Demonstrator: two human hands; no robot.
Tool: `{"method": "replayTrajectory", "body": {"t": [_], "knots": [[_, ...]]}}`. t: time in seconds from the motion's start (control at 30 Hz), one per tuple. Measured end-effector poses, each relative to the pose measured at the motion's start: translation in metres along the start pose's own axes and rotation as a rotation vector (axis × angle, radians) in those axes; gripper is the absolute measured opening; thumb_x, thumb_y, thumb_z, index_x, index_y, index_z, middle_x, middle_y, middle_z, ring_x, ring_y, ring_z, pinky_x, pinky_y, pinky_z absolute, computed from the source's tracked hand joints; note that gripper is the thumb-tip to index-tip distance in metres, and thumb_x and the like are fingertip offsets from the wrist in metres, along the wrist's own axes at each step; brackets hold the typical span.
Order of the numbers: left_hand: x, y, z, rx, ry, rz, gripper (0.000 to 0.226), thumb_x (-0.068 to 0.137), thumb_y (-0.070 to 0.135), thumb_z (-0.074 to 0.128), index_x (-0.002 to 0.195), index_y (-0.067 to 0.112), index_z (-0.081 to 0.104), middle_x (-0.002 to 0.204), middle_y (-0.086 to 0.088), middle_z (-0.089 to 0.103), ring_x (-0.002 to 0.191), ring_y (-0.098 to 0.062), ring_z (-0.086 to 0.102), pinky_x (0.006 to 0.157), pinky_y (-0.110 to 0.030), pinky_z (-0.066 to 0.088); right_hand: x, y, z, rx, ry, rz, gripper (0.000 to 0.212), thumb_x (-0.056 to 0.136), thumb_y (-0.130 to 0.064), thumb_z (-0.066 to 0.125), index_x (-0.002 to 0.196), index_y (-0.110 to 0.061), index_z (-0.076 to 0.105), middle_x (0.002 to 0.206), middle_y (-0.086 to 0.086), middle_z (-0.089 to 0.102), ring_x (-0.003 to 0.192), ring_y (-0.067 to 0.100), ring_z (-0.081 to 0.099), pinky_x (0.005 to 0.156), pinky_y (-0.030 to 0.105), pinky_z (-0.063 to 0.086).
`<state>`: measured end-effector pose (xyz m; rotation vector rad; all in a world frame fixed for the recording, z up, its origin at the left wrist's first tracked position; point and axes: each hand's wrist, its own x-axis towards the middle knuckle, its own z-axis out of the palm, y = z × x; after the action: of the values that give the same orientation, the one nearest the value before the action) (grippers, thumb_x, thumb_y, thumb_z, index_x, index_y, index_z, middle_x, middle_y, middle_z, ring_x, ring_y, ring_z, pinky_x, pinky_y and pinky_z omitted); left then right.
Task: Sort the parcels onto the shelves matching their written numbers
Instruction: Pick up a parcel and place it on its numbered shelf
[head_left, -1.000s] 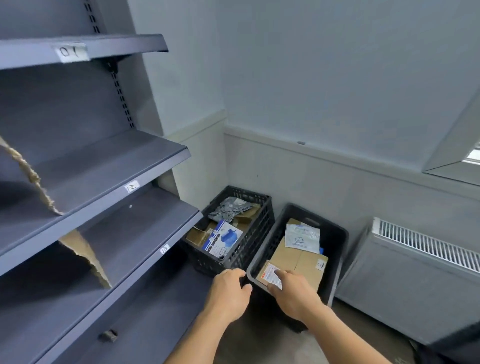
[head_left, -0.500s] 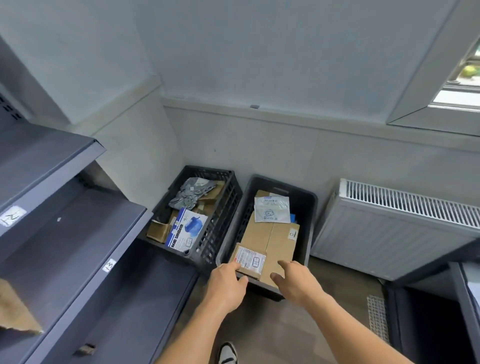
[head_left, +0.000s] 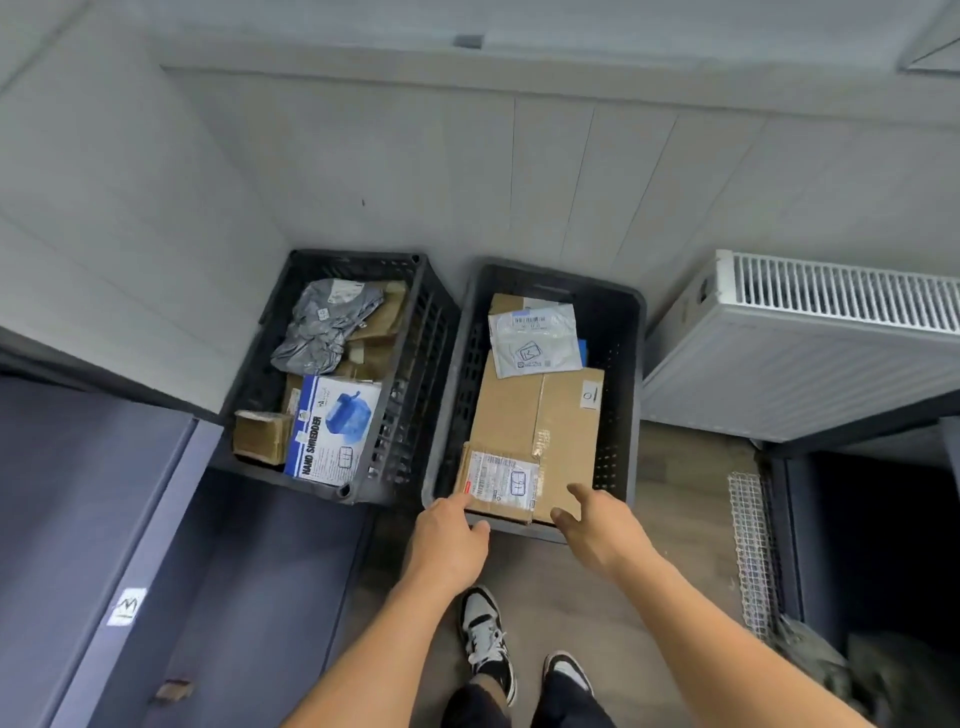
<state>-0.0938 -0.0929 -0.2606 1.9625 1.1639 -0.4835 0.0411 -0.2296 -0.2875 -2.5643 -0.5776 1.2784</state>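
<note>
Index of the left hand (head_left: 449, 540) touches the near corner of the small labelled parcel (head_left: 498, 480) in the grey crate (head_left: 621, 364); pinch unclear. The right hand (head_left: 597, 530), fingers spread, hovers beside, over the large box (head_left: 535, 421). A black crate (head_left: 423, 332) stands just left; open room above.

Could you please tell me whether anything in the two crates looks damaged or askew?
In the left crate, the grey mailer bag is crumpled, and the Hand Shredder box leans tilted rather than lying flat. Nothing in the right crate stands out.

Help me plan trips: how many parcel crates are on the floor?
2. The black lattice crate stands in the corner; the grey crate sits to its right, beside the radiator. No others show.
</note>
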Motion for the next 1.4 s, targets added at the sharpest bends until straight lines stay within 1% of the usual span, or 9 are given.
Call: {"method": "replayTrajectory", "body": {"t": [0.17, 0.3, 0.43, 0.63, 0.73, 0.97, 1.17, 1.33, 1.4], "knots": [[0.054, -0.010, 0.023, 0.009, -0.051, -0.035, 0.044, 0.099, 0.025, 0.055, 0.143, 0.021, 0.050, 0.130, -0.003, 0.059, 0.112, -0.022, 0.060, 0.097, -0.035, 0.050, 0.044, 0.012, 0.016, 0.093, -0.023, 0.060, 0.058, 0.102, -0.036, 0.050, 0.153, -0.014, 0.035, 0.147, 0.011, 0.052, 0.134, 0.030, 0.048, 0.106, 0.037, 0.042], [0.102, -0.020, 0.049, 0.046, -0.025, -0.040, 0.036, 0.098, 0.020, 0.053, 0.134, 0.019, 0.056, 0.129, -0.004, 0.059, 0.115, -0.022, 0.057, 0.094, -0.032, 0.047, 0.082, 0.022, 0.039, 0.166, -0.059, 0.080, 0.059, 0.102, -0.035, 0.051, 0.153, -0.011, 0.034, 0.146, 0.013, 0.052, 0.134, 0.030, 0.049, 0.104, 0.034, 0.041], [0.141, -0.033, 0.074, 0.066, 0.038, -0.075, 0.041, 0.093, 0.019, 0.058, 0.133, 0.019, 0.053, 0.129, -0.005, 0.059, 0.119, -0.024, 0.054, 0.099, -0.038, 0.046, 0.113, 0.028, 0.066, 0.229, -0.124, 0.105, 0.061, 0.102, -0.037, 0.051, 0.154, -0.011, 0.032, 0.150, 0.013, 0.049, 0.136, 0.030, 0.047, 0.105, 0.033, 0.040], [0.165, -0.044, 0.089, 0.036, 0.042, -0.184, 0.044, 0.091, 0.021, 0.063, 0.132, 0.016, 0.048, 0.130, -0.007, 0.061, 0.119, -0.029, 0.057, 0.098, -0.038, 0.046, 0.138, 0.027, 0.084, 0.275, -0.167, 0.081, 0.047, 0.097, -0.039, 0.060, 0.138, -0.019, 0.049, 0.134, 0.006, 0.063, 0.121, 0.027, 0.057, 0.087, 0.031, 0.042], [0.169, -0.046, 0.092, 0.023, 0.051, -0.194, 0.046, 0.091, 0.019, 0.063, 0.134, 0.017, 0.047, 0.131, -0.006, 0.061, 0.120, -0.028, 0.057, 0.098, -0.037, 0.045, 0.145, 0.029, 0.089, 0.293, -0.177, 0.083, 0.048, 0.095, -0.039, 0.062, 0.137, -0.021, 0.049, 0.132, 0.003, 0.064, 0.118, 0.027, 0.059, 0.089, 0.033, 0.045], [0.162, -0.038, 0.088, -0.020, 0.067, -0.200, 0.041, 0.090, 0.020, 0.066, 0.128, 0.020, 0.051, 0.124, -0.002, 0.065, 0.113, -0.024, 0.061, 0.094, -0.035, 0.049, 0.140, 0.029, 0.082, 0.355, -0.167, 0.047, 0.047, 0.096, -0.031, 0.061, 0.141, -0.025, 0.047, 0.132, -0.002, 0.064, 0.117, 0.023, 0.059, 0.085, 0.029, 0.043], [0.138, -0.017, 0.078, -0.060, 0.088, -0.180, 0.045, 0.087, 0.020, 0.069, 0.128, 0.023, 0.051, 0.122, 0.001, 0.066, 0.110, -0.022, 0.062, 0.092, -0.035, 0.050, 0.122, 0.029, 0.052, 0.397, -0.123, -0.022, 0.047, 0.097, -0.026, 0.061, 0.142, -0.028, 0.046, 0.128, -0.007, 0.065, 0.096, 0.009, 0.053, 0.079, 0.023, 0.038], [0.106, 0.011, 0.062, -0.121, 0.130, -0.152, 0.041, 0.087, 0.020, 0.070, 0.124, 0.025, 0.052, 0.120, 0.005, 0.066, 0.107, -0.019, 0.062, 0.086, -0.031, 0.049, 0.093, 0.025, 0.017, 0.419, -0.070, -0.078, 0.042, 0.096, -0.026, 0.061, 0.137, -0.030, 0.050, 0.113, -0.015, 0.062, 0.093, 0.008, 0.054, 0.077, 0.023, 0.038], [0.088, 0.022, 0.053, -0.161, 0.153, -0.145, 0.042, 0.086, 0.019, 0.071, 0.124, 0.025, 0.054, 0.119, 0.005, 0.067, 0.106, -0.019, 0.063, 0.086, -0.030, 0.049, 0.079, 0.023, 0.002, 0.422, -0.053, -0.121, 0.040, 0.095, -0.024, 0.062, 0.134, -0.030, 0.053, 0.109, -0.018, 0.060, 0.088, 0.003, 0.055, 0.071, 0.017, 0.039]]}}
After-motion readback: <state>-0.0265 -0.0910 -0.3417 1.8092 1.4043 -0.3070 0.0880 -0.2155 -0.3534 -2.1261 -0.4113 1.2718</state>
